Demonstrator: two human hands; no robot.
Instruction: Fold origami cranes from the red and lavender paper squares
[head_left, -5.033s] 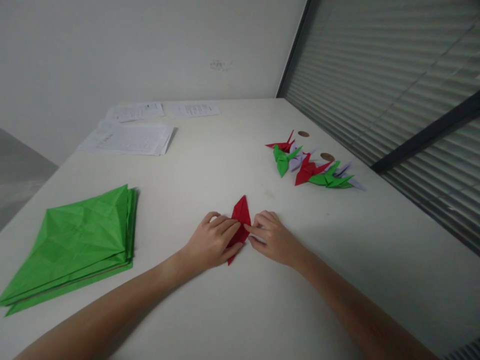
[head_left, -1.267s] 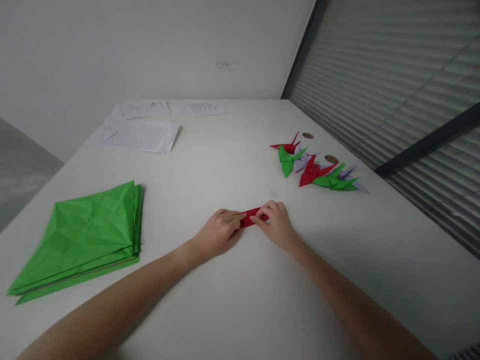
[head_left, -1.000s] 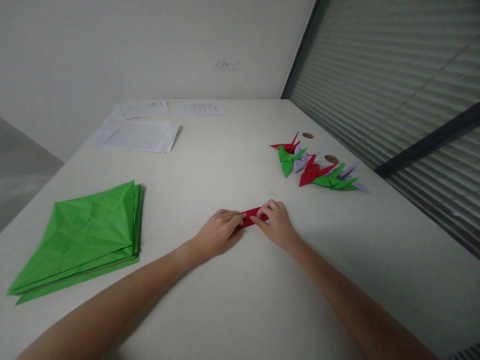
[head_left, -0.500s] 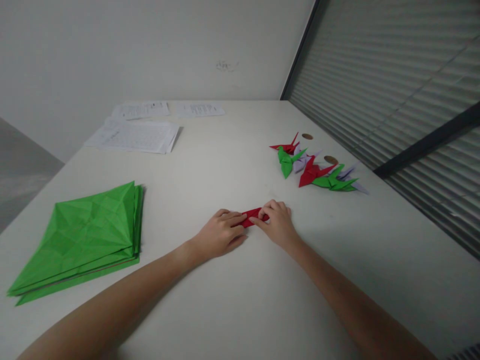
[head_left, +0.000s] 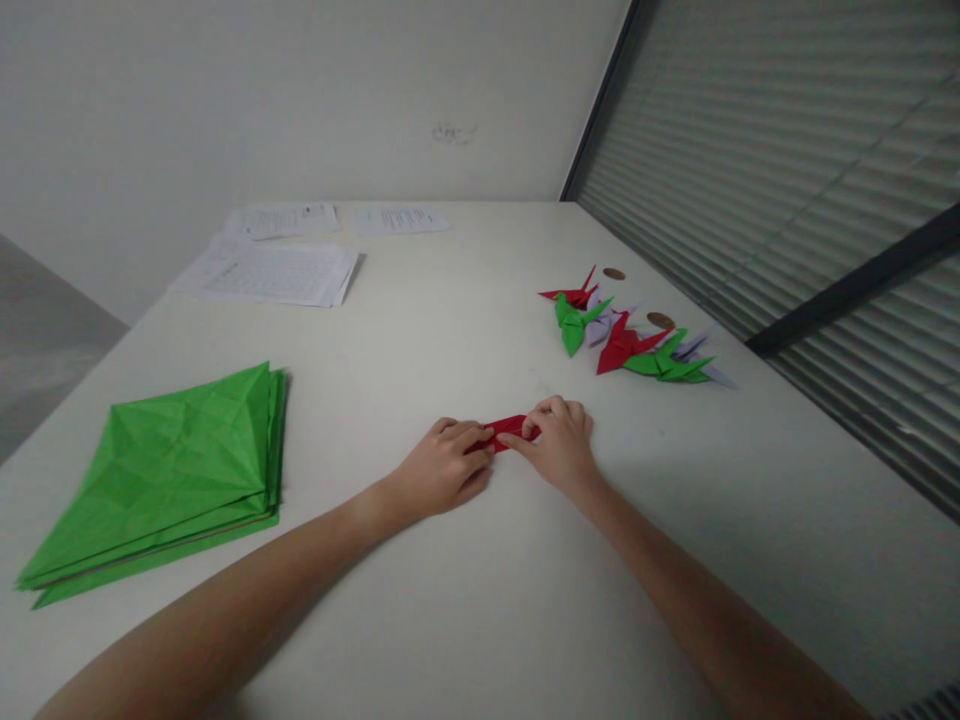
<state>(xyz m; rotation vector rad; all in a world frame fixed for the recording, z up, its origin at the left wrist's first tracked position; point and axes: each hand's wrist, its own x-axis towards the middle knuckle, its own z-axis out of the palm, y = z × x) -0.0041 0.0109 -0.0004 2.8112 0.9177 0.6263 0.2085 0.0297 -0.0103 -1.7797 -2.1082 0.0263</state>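
A small folded piece of red origami paper (head_left: 508,429) lies on the table between my two hands. My left hand (head_left: 448,463) presses its fingers on the left end of the red paper, hiding that end. At the right end, my right hand (head_left: 557,441) pinches the paper between thumb and bent fingers. Its right tip is covered by those fingers. Beyond my right hand rest several folded paper cranes: a green crane (head_left: 572,322), a red crane (head_left: 624,345) and pale purple ones among them.
A stack of creased green paper (head_left: 180,450) lies on the white table (head_left: 420,350) at the left. Printed sheets (head_left: 277,273) are spread at the back left. Two round brown discs (head_left: 660,320) lie by the window blinds (head_left: 787,150) on the right.
My right hand has shifted very slightly to the right along the red paper. My left hand stays almost in place on it.
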